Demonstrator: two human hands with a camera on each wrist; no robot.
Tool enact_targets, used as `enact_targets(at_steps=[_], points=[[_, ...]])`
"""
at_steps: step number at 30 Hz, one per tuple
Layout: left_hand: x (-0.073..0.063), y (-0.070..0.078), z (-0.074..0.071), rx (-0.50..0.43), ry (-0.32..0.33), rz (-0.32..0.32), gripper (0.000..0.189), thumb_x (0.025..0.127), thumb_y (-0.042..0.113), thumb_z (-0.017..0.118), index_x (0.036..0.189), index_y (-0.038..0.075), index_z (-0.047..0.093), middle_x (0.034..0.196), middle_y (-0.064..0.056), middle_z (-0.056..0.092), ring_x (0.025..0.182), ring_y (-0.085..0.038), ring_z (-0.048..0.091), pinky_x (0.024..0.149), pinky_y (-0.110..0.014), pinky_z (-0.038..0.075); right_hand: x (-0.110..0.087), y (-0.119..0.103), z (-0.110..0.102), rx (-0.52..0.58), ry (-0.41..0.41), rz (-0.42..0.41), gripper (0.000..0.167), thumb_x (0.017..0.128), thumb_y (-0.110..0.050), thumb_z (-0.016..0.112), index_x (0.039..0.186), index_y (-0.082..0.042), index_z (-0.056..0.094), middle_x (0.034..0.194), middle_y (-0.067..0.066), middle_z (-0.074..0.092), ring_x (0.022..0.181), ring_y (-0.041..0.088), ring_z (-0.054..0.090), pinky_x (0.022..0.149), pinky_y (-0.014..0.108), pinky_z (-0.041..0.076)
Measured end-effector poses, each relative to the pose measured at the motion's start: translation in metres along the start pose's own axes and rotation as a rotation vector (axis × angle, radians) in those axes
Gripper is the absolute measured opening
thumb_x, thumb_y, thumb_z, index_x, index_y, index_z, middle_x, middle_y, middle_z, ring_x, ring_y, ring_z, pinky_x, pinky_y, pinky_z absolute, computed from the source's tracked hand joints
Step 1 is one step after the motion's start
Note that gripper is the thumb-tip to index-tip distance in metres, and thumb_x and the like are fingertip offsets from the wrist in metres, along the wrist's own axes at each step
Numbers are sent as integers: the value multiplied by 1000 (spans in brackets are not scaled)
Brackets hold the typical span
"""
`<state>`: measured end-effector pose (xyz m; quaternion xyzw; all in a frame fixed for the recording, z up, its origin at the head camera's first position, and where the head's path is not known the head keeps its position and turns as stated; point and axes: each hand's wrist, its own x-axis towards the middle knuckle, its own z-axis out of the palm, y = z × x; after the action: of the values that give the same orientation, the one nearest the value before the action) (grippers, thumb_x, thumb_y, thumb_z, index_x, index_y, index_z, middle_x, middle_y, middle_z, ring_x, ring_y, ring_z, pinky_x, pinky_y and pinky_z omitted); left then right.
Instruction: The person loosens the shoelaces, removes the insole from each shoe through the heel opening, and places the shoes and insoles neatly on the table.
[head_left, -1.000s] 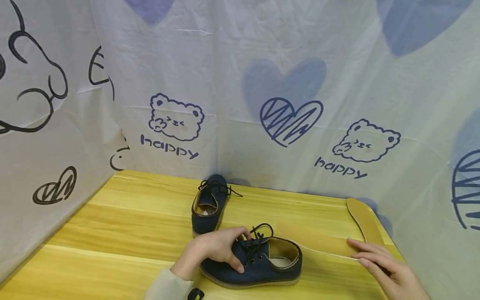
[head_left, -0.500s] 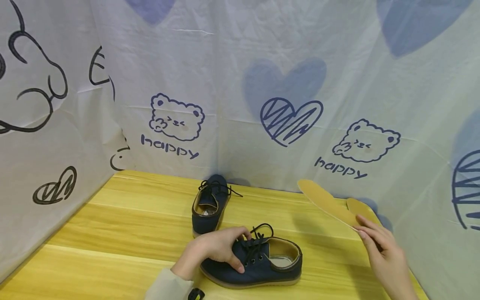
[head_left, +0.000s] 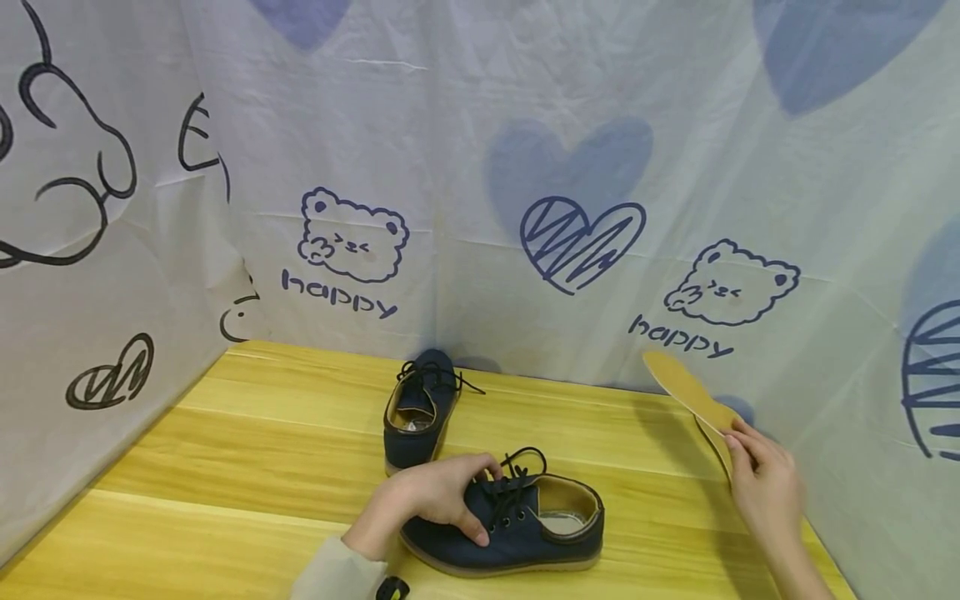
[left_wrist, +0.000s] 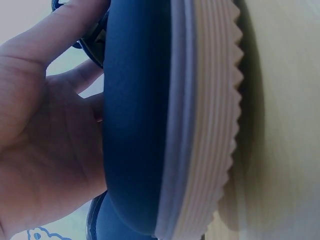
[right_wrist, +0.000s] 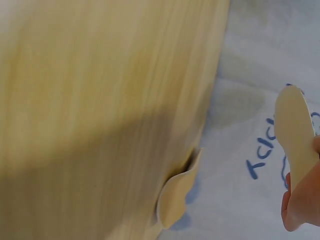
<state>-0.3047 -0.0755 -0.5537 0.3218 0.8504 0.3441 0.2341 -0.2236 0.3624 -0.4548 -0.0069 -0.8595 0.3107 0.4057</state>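
Note:
A navy lace-up shoe (head_left: pixel 517 537) stands on the table with its toe to the left. My left hand (head_left: pixel 442 496) grips it across the front, thumb on the near side and fingers over by the laces. In the left wrist view the shoe's toe and ridged pale sole (left_wrist: pixel 212 115) fill the middle, beside the palm. My right hand (head_left: pixel 767 479) pinches the end of a tan insole (head_left: pixel 686 387), raised and tilted above the table at the right. A second insole (right_wrist: pixel 177 197) lies at the table's back right edge, mostly hidden behind the held one and the hand in the head view.
The matching navy shoe (head_left: pixel 420 417) stands behind, its toe toward the back and its laces loose. A printed white cloth (head_left: pixel 465 333) hangs along the back and sides of the wooden table (head_left: pixel 285 433). A small black object (head_left: pixel 392 588) shows by the left sleeve.
My right hand has lifted the insole from beside the shoe's opening and carried it up and right, toward the other insole. The left hand and both shoes have stayed put.

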Motion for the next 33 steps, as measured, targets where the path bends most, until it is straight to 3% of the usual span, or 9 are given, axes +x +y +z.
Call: enact_targets(at_steps=[3, 5, 7, 11, 13, 15, 25, 31, 33], points=[[-9, 16, -3, 8, 7, -11, 76, 69, 53, 95, 132, 47, 53, 136, 6, 58, 124, -19, 59, 96, -43, 52, 4, 8, 5, 4, -14, -34, 12, 98, 2, 68, 103, 8, 78, 123, 26, 70, 120, 48, 62, 100, 3, 28], [-21, 38, -7, 10, 11, -36, 73, 72, 45, 95, 133, 42, 54, 137, 1, 58, 125, -23, 59, 97, -45, 52, 5, 13, 8, -8, -24, -55, 10, 95, 5, 69, 100, 9, 78, 119, 28, 71, 116, 49, 64, 95, -1, 26], [-33, 60, -11, 28, 14, -57, 70, 76, 37, 94, 134, 36, 55, 138, -3, 58, 125, -26, 59, 98, -46, 52, 6, 19, 11, -21, -39, -58, 10, 94, 6, 70, 98, 9, 78, 116, 29, 71, 113, 50, 66, 90, 2, 33], [-51, 93, -18, 18, 20, -85, 65, 79, 29, 94, 133, 31, 57, 137, -7, 59, 127, -29, 58, 101, -48, 50, 5, 29, 16, -61, -84, -53, 11, 94, 6, 69, 100, 13, 76, 115, 31, 71, 108, 54, 66, 96, 39, 51], [-52, 94, -18, 21, 20, -84, 64, 80, 30, 93, 134, 30, 57, 137, -8, 59, 127, -30, 58, 101, -48, 50, 5, 34, 17, -84, -119, -52, 13, 95, 5, 69, 102, 15, 75, 114, 33, 70, 107, 56, 65, 91, 58, 50], [-50, 90, -17, 27, 17, -78, 65, 80, 32, 92, 135, 30, 56, 138, -9, 59, 127, -30, 58, 101, -49, 50, 4, 39, 19, -117, -157, -54, 15, 95, 5, 68, 102, 17, 73, 113, 34, 69, 106, 58, 64, 89, 66, 49], [-27, 49, -9, 23, 2, -48, 73, 75, 40, 95, 136, 38, 54, 140, -1, 58, 127, -24, 58, 99, -45, 51, 0, 46, 24, -226, -357, 25, 20, 100, -5, 64, 106, 11, 74, 114, 33, 69, 105, 57, 65, 84, 65, 51], [-35, 64, -12, 28, 5, -81, 71, 76, 39, 95, 134, 40, 54, 138, -1, 58, 126, -23, 59, 99, -45, 51, -1, 41, 24, -194, -518, 51, 22, 97, -5, 66, 111, 10, 74, 126, 35, 64, 119, 56, 60, 96, 65, 48], [-35, 63, -11, 27, 7, -78, 73, 76, 37, 95, 135, 39, 54, 139, -2, 58, 125, -25, 59, 99, -46, 51, -1, 40, 24, -199, -570, 46, 23, 97, -5, 66, 113, 10, 73, 128, 35, 63, 120, 56, 59, 97, 65, 47]])
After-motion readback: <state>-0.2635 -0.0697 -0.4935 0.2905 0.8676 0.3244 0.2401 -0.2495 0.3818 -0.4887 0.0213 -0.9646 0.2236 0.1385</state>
